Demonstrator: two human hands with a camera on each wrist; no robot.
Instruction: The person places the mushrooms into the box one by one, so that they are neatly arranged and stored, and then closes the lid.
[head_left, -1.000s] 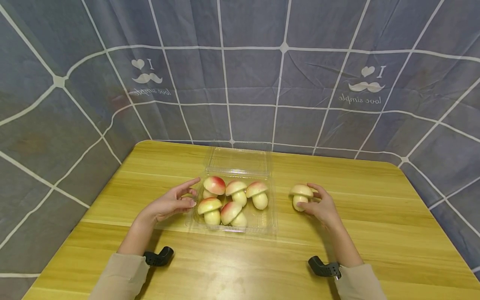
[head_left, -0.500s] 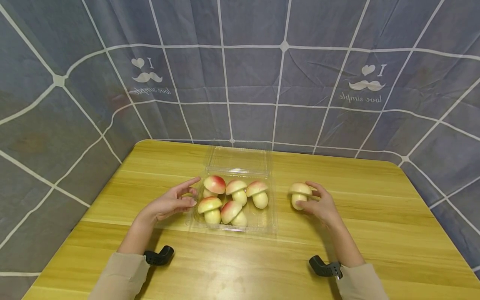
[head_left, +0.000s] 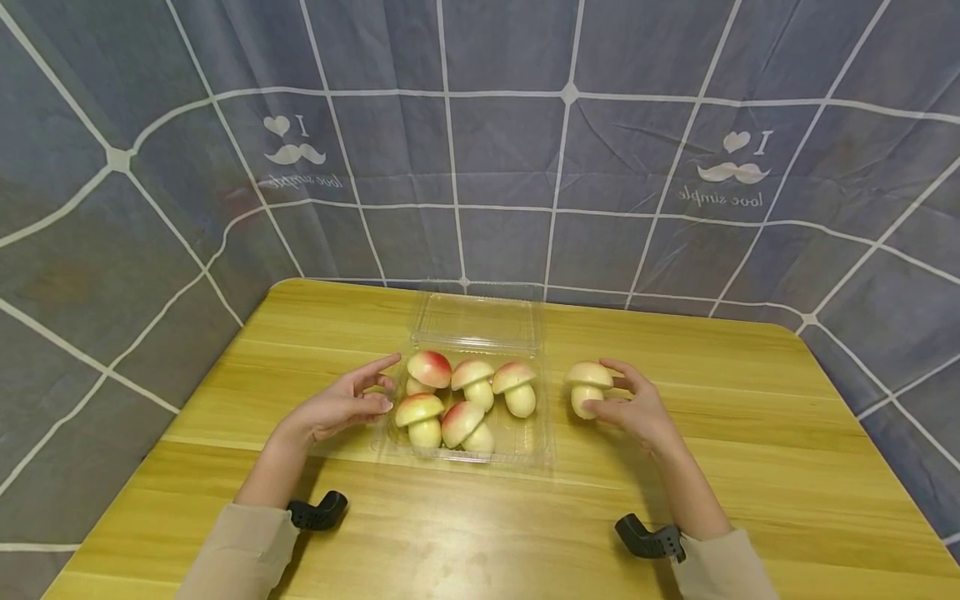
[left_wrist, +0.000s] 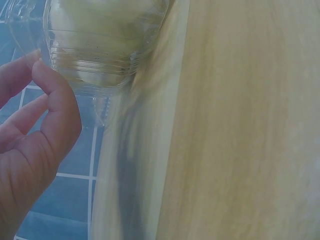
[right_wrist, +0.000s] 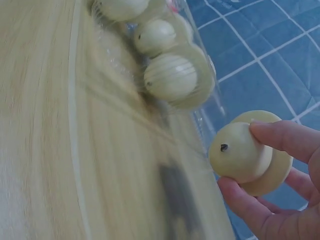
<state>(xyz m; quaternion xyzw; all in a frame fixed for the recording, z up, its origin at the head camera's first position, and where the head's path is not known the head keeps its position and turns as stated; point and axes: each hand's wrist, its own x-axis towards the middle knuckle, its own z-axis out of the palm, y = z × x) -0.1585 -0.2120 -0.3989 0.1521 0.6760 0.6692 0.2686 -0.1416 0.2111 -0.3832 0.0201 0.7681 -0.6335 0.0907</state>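
My right hand [head_left: 633,408] pinches a toy mushroom [head_left: 587,386] with a pale cap and stem, thumb and fingers round its stem. The right wrist view shows this toy mushroom [right_wrist: 237,152] held above the table, a dark spot on its stem's end. An open clear plastic clamshell box [head_left: 525,442] lies to its left. Several toy mushrooms [head_left: 472,383] with red-tinged caps lie inside it. My left hand [head_left: 337,408] is at the box's left rim, index finger and thumb extended and apart. In the left wrist view the fingertips [left_wrist: 37,62] touch the clear box edge.
The box's lid [head_left: 477,321] lies folded back toward the far edge of the wooden table [head_left: 480,525]. A grey-blue curtain [head_left: 502,150] with white lines hangs behind and round the table. Black straps [head_left: 318,511] sit on both wrists.
My right hand has moved the toy mushroom a little leftward and away from me, closer to the box. The left hand and the box have stayed in place.
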